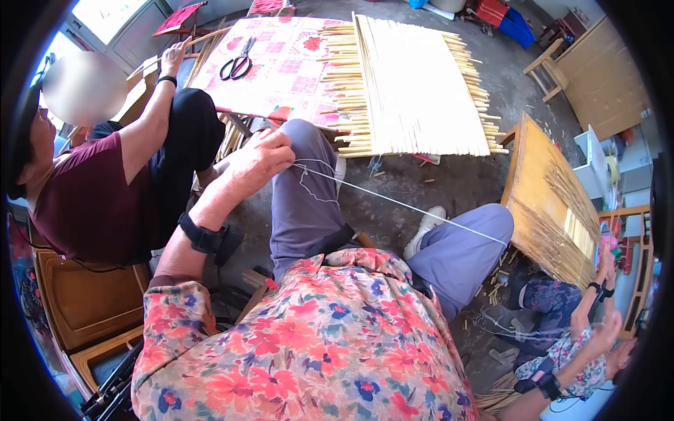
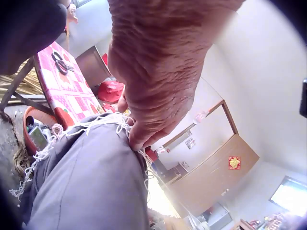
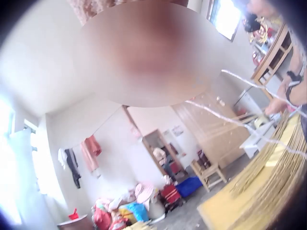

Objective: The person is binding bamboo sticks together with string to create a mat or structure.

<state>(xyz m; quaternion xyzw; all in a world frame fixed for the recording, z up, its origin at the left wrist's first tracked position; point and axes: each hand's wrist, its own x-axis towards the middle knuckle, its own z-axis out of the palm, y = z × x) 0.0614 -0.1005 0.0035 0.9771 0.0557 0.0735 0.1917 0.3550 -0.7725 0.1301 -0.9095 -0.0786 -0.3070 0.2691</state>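
My left hand, above the left knee, pinches a white string between thumb and fingertips. Loose loops of that string hang over the grey trouser leg in the left wrist view. From this hand the string runs straight across to the other knee, and more strands show beyond it. Stretched far out to the lower right, my right hand is blurred, with white strands running up to its fingers. In the right wrist view a blurred patch covers the hand, and two lengths of string lead away below it.
A stalk mat and black-handled scissors lie on the checked tablecloth ahead. To the right, a tilted wooden board bears thin stalks. One person sits at left, another at right.
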